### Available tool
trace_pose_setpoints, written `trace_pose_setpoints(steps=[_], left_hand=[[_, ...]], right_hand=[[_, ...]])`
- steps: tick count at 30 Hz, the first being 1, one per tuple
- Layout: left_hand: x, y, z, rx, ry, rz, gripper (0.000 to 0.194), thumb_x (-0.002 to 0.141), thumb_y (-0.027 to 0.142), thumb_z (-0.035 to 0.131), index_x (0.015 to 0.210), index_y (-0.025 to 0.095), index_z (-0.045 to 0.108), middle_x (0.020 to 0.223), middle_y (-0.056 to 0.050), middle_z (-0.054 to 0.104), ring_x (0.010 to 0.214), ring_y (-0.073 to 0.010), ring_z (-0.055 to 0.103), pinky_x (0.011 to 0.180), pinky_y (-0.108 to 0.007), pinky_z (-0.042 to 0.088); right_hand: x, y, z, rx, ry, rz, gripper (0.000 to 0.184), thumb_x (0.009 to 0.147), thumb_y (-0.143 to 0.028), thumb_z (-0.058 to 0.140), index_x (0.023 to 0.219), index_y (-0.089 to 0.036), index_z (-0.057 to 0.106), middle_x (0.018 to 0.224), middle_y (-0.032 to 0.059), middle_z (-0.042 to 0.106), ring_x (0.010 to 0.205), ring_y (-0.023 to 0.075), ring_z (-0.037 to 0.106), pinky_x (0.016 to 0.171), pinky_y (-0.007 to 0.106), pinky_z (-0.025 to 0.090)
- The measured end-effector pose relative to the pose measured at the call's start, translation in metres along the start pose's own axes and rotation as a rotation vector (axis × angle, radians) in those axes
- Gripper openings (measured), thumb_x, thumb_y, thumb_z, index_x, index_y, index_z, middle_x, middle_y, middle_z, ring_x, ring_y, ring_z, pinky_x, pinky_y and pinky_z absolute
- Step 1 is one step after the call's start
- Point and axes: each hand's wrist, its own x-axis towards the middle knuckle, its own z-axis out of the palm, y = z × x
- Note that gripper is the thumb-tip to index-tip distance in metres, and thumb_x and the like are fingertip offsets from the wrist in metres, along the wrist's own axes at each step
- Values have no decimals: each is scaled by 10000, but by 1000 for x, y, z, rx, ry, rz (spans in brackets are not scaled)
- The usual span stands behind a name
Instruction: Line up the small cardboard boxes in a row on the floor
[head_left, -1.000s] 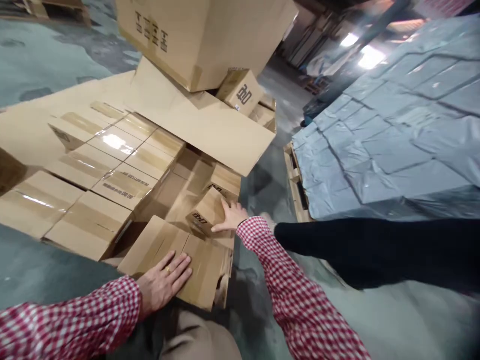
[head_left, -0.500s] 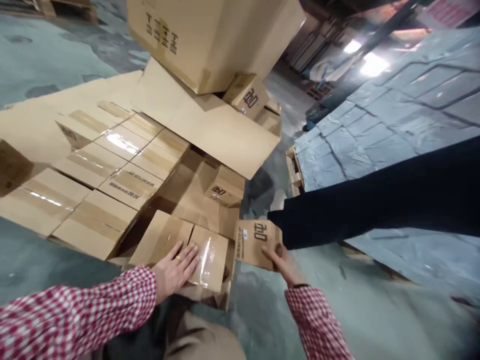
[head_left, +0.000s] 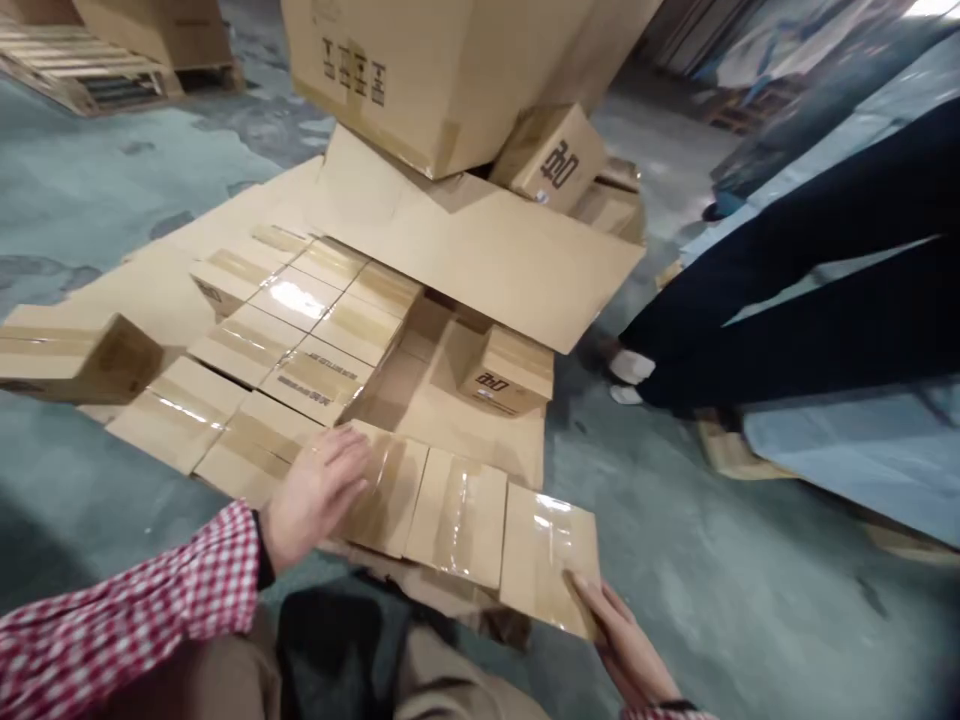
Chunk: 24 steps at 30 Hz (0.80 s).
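While left hand [head_left: 313, 492] lies flat (open) on taped box [head_left: 381, 490] | right hand [head_left: 621, 640] grips end box [head_left: 550, 558]

You can read little here. On the big carton [head_left: 450, 70] stacked at the top, a row of dark handling symbols is printed near its upper left corner; they are too small to make out singly. The small tilted box [head_left: 551, 160] beside it bears a bold dark logo, turned sideways, not clearly legible. The lone small box [head_left: 504, 372] in the open tray shows the same logo on its front. One taped box [head_left: 319, 378] carries a line of tiny print, unreadable.
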Motion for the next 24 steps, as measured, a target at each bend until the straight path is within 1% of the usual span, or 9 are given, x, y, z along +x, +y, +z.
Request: trace_pose_setpoints(steps=[2, 4, 6, 8, 12, 15, 18, 21, 24], left_hand=[[-10, -40, -34, -6, 99, -195, 381, 1049, 363, 458, 1254, 117, 664, 1265, -162, 730, 1241, -280, 672, 1064, -467, 577], [-30, -77, -60, 12, 123, -421, 462, 1020, 447, 481, 1284, 101, 633, 1280, -169, 715, 1144, -276, 704, 1022, -454, 592], [-54, -102, -74, 79, 148, -599, 570, 976, 542, 498, 1299, 89, 617, 1291, -186, 702, 1005, -271, 725, 965, -468, 604], [-77, -114, -73, 157, 201, -684, 641, 949, 617, 493, 1289, 90, 622, 1260, -197, 712, 936, -268, 724, 923, -475, 608], [-102, -106, -46, 182, 139, -514, 621, 991, 636, 459, 1270, 119, 660, 1267, -180, 730, 1154, -315, 698, 1000, -489, 589], [-99, -87, -30, 339, 15, -372, 583, 1020, 581, 436, 1268, 125, 701, 1344, -186, 704, 1268, -376, 641, 1017, -551, 565], [-86, -70, -21, 462, -78, -248, 571, 1053, 520, 381, 1285, 126, 722, 1330, -173, 717, 1219, -354, 660, 971, -506, 564], [-72, -53, -7, 562, -63, -74, 803, 1063, 601, 187, 1253, 62, 750, 1302, -221, 728, 1115, -357, 691, 932, -515, 540], [-67, -41, 15, 630, -5, 47, 883, 1067, 570, 79, 1254, 30, 752, 1376, -246, 688, 1176, -375, 667, 974, -552, 484]], right_hand=[[2, 2, 5, 27, -43, 75, 963, 632, -581, 868, 1451, -185, 552, 1237, 153, 774, 1175, 370, 725, 993, 449, 635], [3, 2, 6, 38, -86, 124, 975, 635, -538, 870, 1469, -160, 532, 1250, 175, 766, 1193, 386, 715, 992, 458, 641], [4, 0, 6, 35, -115, 179, 1003, 653, -540, 854, 1497, -131, 497, 1280, 206, 746, 1201, 414, 704, 1001, 490, 638], [6, -3, 6, 24, -115, 214, 1019, 669, -562, 836, 1523, -140, 474, 1333, 225, 714, 1199, 425, 701, 997, 502, 641], [8, -8, 18, 5, -117, 163, 986, 675, -589, 822, 1509, -168, 507, 1390, 242, 672, 1210, 418, 697, 997, 482, 641], [6, -13, 32, 24, -197, 94, 868, 646, -576, 864, 1357, -130, 646, 1317, 244, 717, 1203, 440, 696, 1048, 521, 600], [6, -16, 39, 46, -278, 84, 756, 606, -566, 913, 1208, -147, 732, 1243, 220, 757, 1154, 420, 724, 1080, 524, 566], [9, -13, 35, 34, -332, 82, 789, 611, -599, 910, 1219, -135, 715, 1206, 201, 774, 1109, 395, 743, 1091, 547, 547], [16, -13, 22, -8, -368, 64, 858, 626, -663, 877, 1278, -140, 682, 1247, 189, 761, 1170, 372, 722, 1118, 528, 524]])
